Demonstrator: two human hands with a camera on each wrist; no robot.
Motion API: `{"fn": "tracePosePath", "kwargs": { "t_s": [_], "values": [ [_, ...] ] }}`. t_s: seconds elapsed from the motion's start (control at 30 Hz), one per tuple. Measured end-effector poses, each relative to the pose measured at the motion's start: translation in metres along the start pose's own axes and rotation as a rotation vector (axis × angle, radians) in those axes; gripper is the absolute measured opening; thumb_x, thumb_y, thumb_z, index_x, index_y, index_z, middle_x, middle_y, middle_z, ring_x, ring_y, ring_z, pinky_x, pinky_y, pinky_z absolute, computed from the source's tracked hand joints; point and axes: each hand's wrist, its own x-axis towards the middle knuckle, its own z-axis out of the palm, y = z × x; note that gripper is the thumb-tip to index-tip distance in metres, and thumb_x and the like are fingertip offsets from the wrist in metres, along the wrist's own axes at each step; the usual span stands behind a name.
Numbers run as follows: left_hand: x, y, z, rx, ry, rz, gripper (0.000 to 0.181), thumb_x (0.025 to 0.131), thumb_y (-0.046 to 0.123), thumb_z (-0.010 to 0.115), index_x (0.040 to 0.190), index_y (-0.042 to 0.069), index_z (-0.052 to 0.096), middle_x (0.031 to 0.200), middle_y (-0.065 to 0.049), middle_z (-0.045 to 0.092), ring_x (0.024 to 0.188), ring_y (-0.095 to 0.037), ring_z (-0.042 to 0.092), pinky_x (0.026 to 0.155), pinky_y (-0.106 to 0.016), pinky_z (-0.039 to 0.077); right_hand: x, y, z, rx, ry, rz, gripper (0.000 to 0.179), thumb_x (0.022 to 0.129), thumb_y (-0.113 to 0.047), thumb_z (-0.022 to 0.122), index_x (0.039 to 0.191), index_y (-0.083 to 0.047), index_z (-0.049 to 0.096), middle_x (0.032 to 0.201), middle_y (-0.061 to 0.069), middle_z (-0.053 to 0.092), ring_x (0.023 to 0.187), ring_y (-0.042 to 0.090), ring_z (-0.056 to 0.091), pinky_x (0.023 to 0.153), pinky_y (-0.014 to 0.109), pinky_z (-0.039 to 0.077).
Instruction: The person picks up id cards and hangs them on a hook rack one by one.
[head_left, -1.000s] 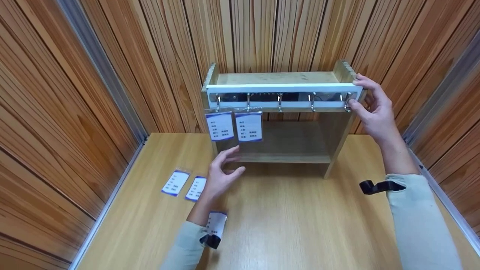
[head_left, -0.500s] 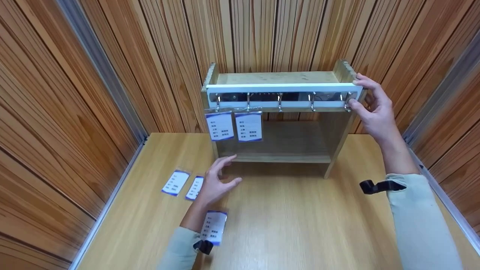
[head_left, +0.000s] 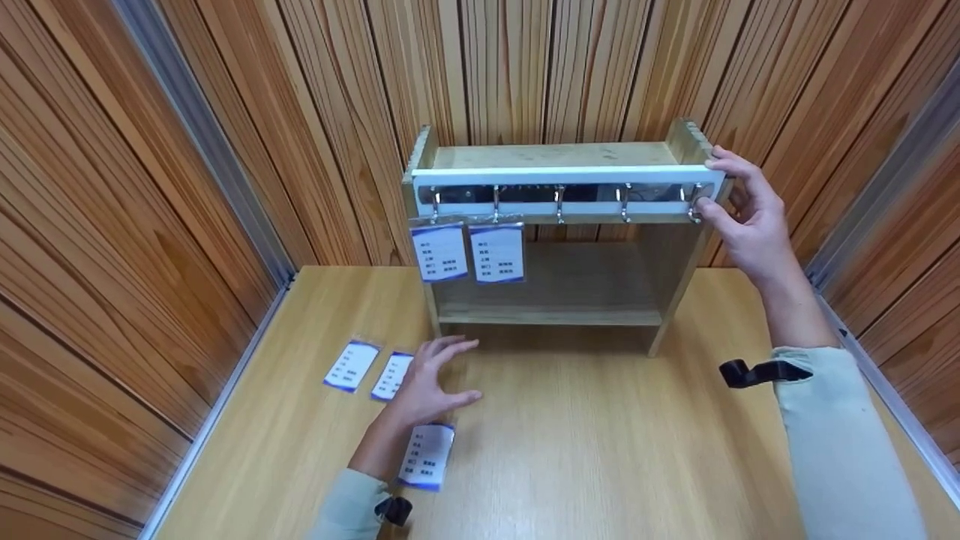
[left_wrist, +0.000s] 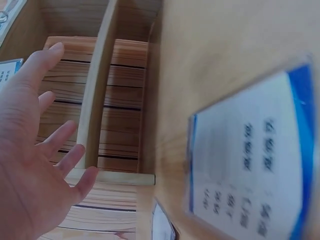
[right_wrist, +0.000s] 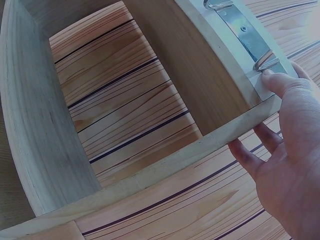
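Note:
My left hand [head_left: 424, 390] hovers over the table with fingers spread and nothing between them. Just below it in the head view lies a badge card [head_left: 427, 456] in a clear sleeve, also large in the left wrist view. Two more cards, a left one [head_left: 351, 366] and a partly covered one [head_left: 390, 376], lie on the table. My right hand [head_left: 757, 225] grips the right end of a white hook rail [head_left: 525, 174] on the wooden shelf [head_left: 555, 300], thumb by the last hook. Two badge cards hang from the leftmost hooks, a left one [head_left: 439, 253] and a right one [head_left: 497, 253].
Several metal hooks line the rail; a bare middle hook [head_left: 559, 204] is among them. The shelf stands at the back of the table [head_left: 585, 442], against a wood-panelled wall [head_left: 510, 75]. Panelled walls rise on both sides. A black strap [head_left: 765, 373] juts from the right sleeve.
My left hand has moved down and toward me, away from the hanging cards to just above the nearest card on the table. The right hand has kept its grip on the rail.

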Motion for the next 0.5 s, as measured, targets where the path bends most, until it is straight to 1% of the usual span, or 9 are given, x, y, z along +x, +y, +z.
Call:
{"fn": "tracePosePath", "kwargs": {
  "t_s": [0.13, 0.23, 0.33, 0.4, 0.5],
  "values": [
    [-0.008, -0.005, -0.001, 0.055, -0.030, -0.024, 0.077, 0.092, 0.042, 0.092, 0.161, 0.044, 0.059, 0.178, -0.008, 0.045, 0.169, -0.043, 0.035, 0.130, -0.079, 0.036, -0.002, 0.000, 0.001, -0.003, 0.002, -0.005, 0.048, 0.109, -0.003, 0.066, 0.156, -0.011, 0.060, 0.180, 0.005, 0.043, 0.171, 0.030, 0.036, 0.144, 0.052, 0.029],
    [-0.013, -0.008, -0.002, 0.071, -0.004, -0.021, 0.075, 0.091, 0.041, 0.093, 0.159, 0.044, 0.061, 0.176, -0.007, 0.048, 0.166, -0.041, 0.038, 0.129, -0.077, 0.039, -0.002, 0.000, 0.001, 0.004, 0.001, -0.009, 0.047, 0.109, -0.002, 0.066, 0.155, -0.010, 0.061, 0.180, 0.005, 0.043, 0.170, 0.030, 0.036, 0.143, 0.052, 0.030],
    [-0.019, -0.012, -0.003, 0.092, 0.049, 0.008, 0.074, 0.091, 0.037, 0.094, 0.158, 0.038, 0.064, 0.171, -0.009, 0.053, 0.162, -0.041, 0.044, 0.127, -0.074, 0.043, -0.001, -0.001, 0.001, 0.019, -0.001, -0.014, 0.047, 0.109, -0.001, 0.066, 0.155, -0.009, 0.061, 0.180, 0.005, 0.044, 0.169, 0.028, 0.037, 0.143, 0.050, 0.032],
    [-0.023, -0.014, -0.003, 0.123, 0.074, 0.022, 0.074, 0.090, 0.035, 0.095, 0.157, 0.034, 0.065, 0.169, -0.012, 0.054, 0.160, -0.042, 0.046, 0.125, -0.072, 0.045, -0.001, -0.002, 0.002, 0.023, -0.003, -0.019, 0.047, 0.109, 0.000, 0.066, 0.155, -0.008, 0.061, 0.180, 0.005, 0.044, 0.168, 0.027, 0.038, 0.142, 0.050, 0.032],
    [-0.029, -0.016, -0.005, 0.176, 0.070, 0.014, 0.076, 0.089, 0.036, 0.096, 0.158, 0.030, 0.065, 0.169, -0.016, 0.053, 0.159, -0.045, 0.046, 0.125, -0.074, 0.045, -0.001, -0.003, 0.001, 0.028, 0.000, -0.024, 0.047, 0.109, 0.001, 0.065, 0.155, -0.007, 0.061, 0.180, 0.005, 0.044, 0.167, 0.028, 0.038, 0.143, 0.051, 0.031]
  ]
}}
